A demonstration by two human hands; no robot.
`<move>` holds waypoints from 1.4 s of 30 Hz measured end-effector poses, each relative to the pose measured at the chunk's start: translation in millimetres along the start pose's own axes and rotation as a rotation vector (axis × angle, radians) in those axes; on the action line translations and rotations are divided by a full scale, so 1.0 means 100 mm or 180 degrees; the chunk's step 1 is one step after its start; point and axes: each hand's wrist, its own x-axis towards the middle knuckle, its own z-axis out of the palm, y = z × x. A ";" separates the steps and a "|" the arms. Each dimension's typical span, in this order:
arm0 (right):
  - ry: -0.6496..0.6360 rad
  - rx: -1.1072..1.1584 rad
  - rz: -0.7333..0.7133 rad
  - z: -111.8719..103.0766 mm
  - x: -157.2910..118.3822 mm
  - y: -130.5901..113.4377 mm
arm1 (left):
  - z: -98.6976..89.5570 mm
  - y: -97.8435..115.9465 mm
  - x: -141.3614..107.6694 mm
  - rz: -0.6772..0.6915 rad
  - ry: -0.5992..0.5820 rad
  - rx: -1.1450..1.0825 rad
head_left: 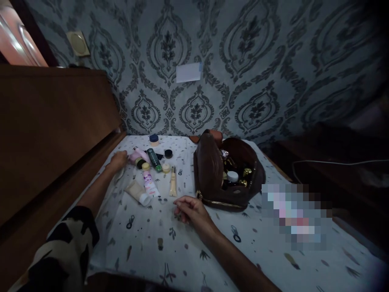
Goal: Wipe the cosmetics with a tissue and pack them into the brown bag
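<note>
Yellow tube (pixel 173 184), slim and narrowing toward its far end, lies on the cloth-covered surface (pixel 146 251) just beyond the fingertips of the right hand (pixel 192 209). That hand is loosely curled, thumb and forefinger near one another; whether they pinch anything cannot be told. Just beside it stands a brown bag (pixel 208 172), unzipped and gaping, with a white-lidded jar (pixel 232 176) and gold-topped items (pixel 247 172) inside.

At the surface's left edge, the left hand (pixel 118 160) has its fingers bent inward, near a pink tube (pixel 140 153); its grip is too hidden to tell.

Between the hands lie a beige tube (pixel 135 190) with a white cap, pointing toward the right hand, and beside it a purple-and-white tube (pixel 150 184). Farther back are a dark green bottle (pixel 153 158), tilted across the group, a small cream jar (pixel 166 168) near its lower end, and a round black container (pixel 168 153). Farthest back, well apart from the hands, stands a jar with a dark blue lid (pixel 154 140).

Right of the bag, a pixelated patch (pixel 298 217) hides what lies there. Brown wooden furniture (pixel 51 142) borders the left side; behind, a white paper (pixel 188 73) hangs on the patterned wall (pixel 209 36).
</note>
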 end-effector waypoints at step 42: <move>-0.0591 -0.0336 -0.0659 0.02 -0.06 0.07 | 0.14 1.53 -1.95 0.1927 0.0609 -0.3044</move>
